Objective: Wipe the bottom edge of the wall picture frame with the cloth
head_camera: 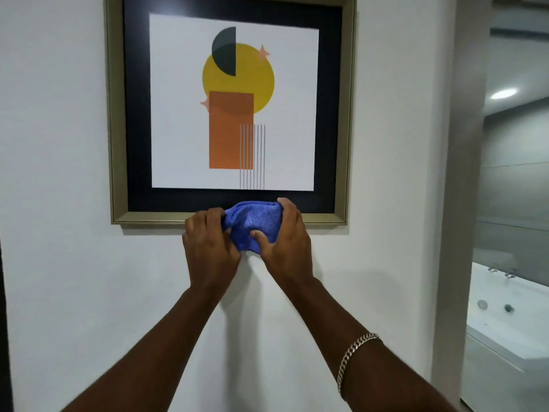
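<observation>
Head view: two bare hands clutch a bunched blue microfibre cloth (252,224) against the bottom edge of a square olive-gold wall picture frame (148,217), left hand (209,242) and right hand (286,243) gripping opposite sides, near the edge's middle.

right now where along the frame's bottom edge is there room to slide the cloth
Bare edge runs both ways: left of the left hand to the frame corner, and right of the right hand to the other corner. Only the middle is crowded, where both hands bunch the cloth.
</observation>
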Available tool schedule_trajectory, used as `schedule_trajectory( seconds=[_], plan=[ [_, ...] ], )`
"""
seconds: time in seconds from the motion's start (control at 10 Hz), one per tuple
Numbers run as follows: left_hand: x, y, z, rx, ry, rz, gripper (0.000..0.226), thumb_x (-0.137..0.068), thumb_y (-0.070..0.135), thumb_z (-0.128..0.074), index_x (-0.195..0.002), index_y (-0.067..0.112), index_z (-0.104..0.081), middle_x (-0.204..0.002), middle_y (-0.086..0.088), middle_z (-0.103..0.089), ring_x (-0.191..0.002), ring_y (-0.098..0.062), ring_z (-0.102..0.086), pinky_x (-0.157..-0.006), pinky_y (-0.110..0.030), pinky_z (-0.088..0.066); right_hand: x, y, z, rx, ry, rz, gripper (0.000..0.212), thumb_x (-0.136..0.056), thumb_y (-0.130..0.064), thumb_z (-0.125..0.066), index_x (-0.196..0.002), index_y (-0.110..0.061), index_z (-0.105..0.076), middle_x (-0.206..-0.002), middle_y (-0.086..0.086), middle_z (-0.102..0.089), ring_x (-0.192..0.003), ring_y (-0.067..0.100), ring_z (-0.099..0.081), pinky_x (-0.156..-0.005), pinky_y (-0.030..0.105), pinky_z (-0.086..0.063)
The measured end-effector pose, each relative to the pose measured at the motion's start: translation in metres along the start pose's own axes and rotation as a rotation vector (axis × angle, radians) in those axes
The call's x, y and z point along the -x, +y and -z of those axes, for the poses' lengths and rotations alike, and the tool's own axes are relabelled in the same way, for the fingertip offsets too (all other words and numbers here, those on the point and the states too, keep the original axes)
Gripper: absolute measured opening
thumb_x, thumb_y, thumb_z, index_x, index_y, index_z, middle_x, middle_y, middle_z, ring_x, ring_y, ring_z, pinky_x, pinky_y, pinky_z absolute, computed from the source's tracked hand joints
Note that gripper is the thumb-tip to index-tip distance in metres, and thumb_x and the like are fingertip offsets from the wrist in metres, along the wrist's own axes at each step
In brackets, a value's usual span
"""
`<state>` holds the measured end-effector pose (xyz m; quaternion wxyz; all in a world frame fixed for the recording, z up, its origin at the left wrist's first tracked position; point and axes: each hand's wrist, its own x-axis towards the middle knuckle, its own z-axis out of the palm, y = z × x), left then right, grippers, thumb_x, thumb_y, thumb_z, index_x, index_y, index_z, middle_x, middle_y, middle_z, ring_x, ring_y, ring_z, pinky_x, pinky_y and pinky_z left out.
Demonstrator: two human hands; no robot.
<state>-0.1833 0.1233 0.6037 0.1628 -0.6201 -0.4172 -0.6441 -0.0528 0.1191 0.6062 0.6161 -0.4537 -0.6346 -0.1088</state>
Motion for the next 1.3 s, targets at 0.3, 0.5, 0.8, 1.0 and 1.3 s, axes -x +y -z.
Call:
schedule_trajectory(
  seconds=[0.3, 0.5, 0.8, 1.0, 1.3],
  plan=[
    [0.021, 0.051, -0.035, 0.194, -0.031, -0.039, 0.030, -0.075, 0.002, -0.050, -0.104, 0.002, -0.057, -0.101, -0.019, -0.062, -0.095, -0.036, -0.051, -0.079, -0.049, -0.047, 0.025, 0.038, 0.036, -0.171, 0.180, -0.106, 0.060, -0.083, -0.018, -0.076, -0.131, -0.012, -0.040, -0.117, 0.004, -0.062, -0.101, 0.019, -0.064, -0.089, 0.035, -0.058],
    [0.122, 0.070, -0.079, 0.306, -0.143, 0.110, 0.034, -0.070, -0.005, -0.052, -0.101, 0.008, -0.057, -0.098, -0.009, -0.063, -0.090, -0.026, -0.052, -0.077, -0.034, -0.037, 0.109, 0.112, 0.077, -0.158, 0.128, -0.236, 0.052, -0.079, -0.010, -0.076, -0.121, -0.009, -0.047, -0.104, -0.004, -0.061, -0.083, 0.010, -0.062, -0.071, 0.024, -0.055],
    [0.380, 0.059, -0.125, 0.430, -0.649, 0.448, 0.042, -0.085, -0.004, -0.055, -0.126, 0.005, -0.056, -0.099, -0.018, -0.055, -0.082, -0.013, -0.052, -0.077, -0.006, -0.042, 0.328, 0.248, 0.125, -0.064, -0.208, -0.782, 0.053, -0.073, -0.003, -0.077, -0.117, -0.015, -0.051, -0.085, -0.014, -0.063, -0.075, 0.000, -0.063, -0.069, 0.013, -0.054],
    [0.500, 0.043, -0.135, 0.363, -0.929, 0.797, 0.043, -0.074, -0.015, -0.049, -0.109, 0.007, -0.061, -0.100, -0.017, -0.064, -0.089, -0.029, -0.061, -0.082, -0.036, -0.052, 0.434, 0.303, 0.135, -0.047, -0.325, -1.145, 0.048, -0.074, 0.000, -0.078, -0.111, -0.014, -0.052, -0.084, -0.003, -0.065, -0.075, 0.014, -0.064, -0.059, 0.018, -0.052],
    [0.661, 0.004, -0.139, 0.176, -1.319, 1.079, 0.044, -0.081, -0.007, -0.054, -0.122, 0.011, -0.052, -0.105, -0.010, -0.062, -0.089, -0.022, -0.056, -0.074, -0.029, -0.043, 0.593, 0.371, 0.119, 0.070, -0.542, -1.529, 0.064, -0.080, -0.001, -0.073, -0.134, -0.009, -0.040, -0.117, 0.020, -0.064, -0.105, 0.033, -0.061, -0.088, 0.040, -0.052]
  ],
)
